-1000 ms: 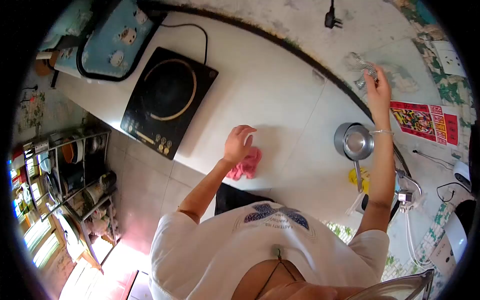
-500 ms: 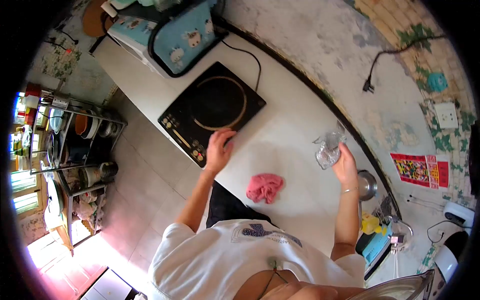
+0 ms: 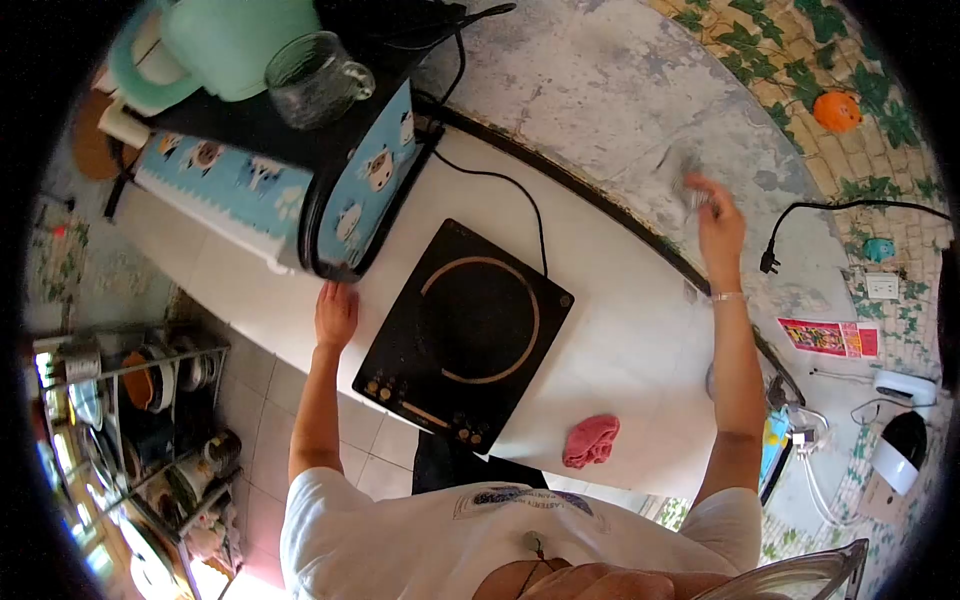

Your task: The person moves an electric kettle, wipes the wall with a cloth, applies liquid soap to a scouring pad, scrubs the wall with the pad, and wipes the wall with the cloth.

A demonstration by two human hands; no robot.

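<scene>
My right hand is raised at the wall side of the counter. Its fingers are closed on a clear, glass-like cup, smeared by motion and faint against the grey wall. My left hand lies with fingers stretched out on the white counter. Its fingertips touch or nearly touch the lower corner of a black-framed stand with a blue cartoon cover. Between my arms sits a black induction cooktop. A crumpled pink cloth is near the counter's front edge.
On the stand are a mint-green kettle and a textured glass mug. A black cord runs behind the cooktop. A plug hangs on the wall. A metal shelf with pots stands at left.
My left hand has gone from the cooktop's edge to the stand's corner. My right hand has moved up toward the wall with the clear cup. The camera view has shifted, showing more of the stand.
</scene>
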